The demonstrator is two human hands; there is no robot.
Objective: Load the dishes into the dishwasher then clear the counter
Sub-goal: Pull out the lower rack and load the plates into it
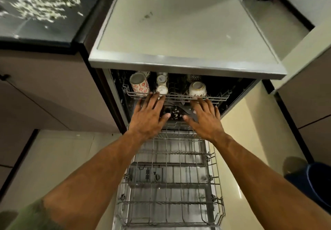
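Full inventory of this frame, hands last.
upper rack: one, grey, inside dishwasher
floral mug: one, white with red flowers, upper rack left
small cups: at least two, white, beside the mug
round cup: one, white, upper rack right
lower rack: one, grey, pulled out, no dishes
bin: one, blue, floor at right
counter: one, dark speckled, upper left
left hand: one, fingers straight on upper rack's front
right hand: one, same, further right

Upper rack (179, 96) inside dishwasher (179, 63): mug (139, 85) at left end, small cups (162, 86) just right, bowl (197, 88) right of centre. Lower rack (217, 185) out front, over door (146, 174).
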